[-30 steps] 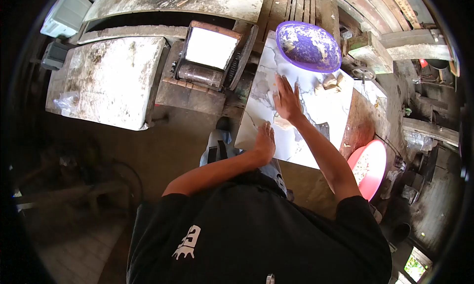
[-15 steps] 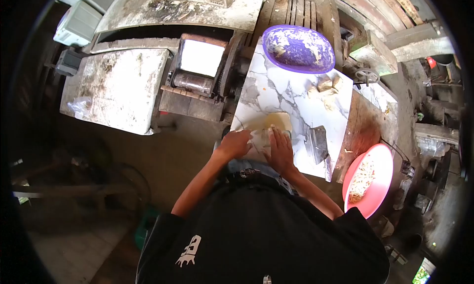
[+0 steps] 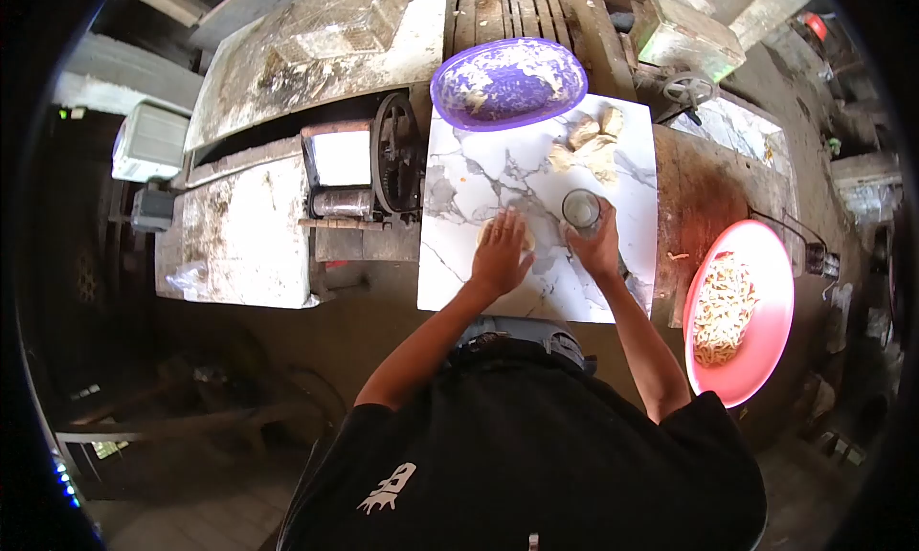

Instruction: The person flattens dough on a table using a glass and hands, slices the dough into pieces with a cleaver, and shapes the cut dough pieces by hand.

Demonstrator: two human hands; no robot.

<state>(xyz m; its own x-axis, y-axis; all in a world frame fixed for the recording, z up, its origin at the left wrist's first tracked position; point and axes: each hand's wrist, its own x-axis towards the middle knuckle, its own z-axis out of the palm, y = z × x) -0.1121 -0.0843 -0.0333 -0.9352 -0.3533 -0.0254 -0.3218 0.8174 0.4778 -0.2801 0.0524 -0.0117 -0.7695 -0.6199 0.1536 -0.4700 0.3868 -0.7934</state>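
Note:
My left hand (image 3: 502,256) lies flat on a pale piece of dough (image 3: 529,237) on the marble-patterned board, its fingers stretched forward and mostly covering the dough. My right hand (image 3: 599,248) is wrapped round a clear drinking glass (image 3: 581,209), whose round rim faces up toward me. Beyond the glass, several lumps of dough (image 3: 586,141) lie together on the board. The dark blade seen earlier on the board is mostly hidden under my right wrist.
A purple basin (image 3: 507,122) with floury residue stands at the board's (image 3: 459,278) far edge. On the right, a pink basin (image 3: 773,307) holds cut strips. To the left are a roller machine (image 3: 345,203) with a large wheel and a worn white tabletop (image 3: 244,235).
My right hand has lifted from the flattened dough and moved right and forward with the glass. My left hand has come onto the dough. The view has turned.

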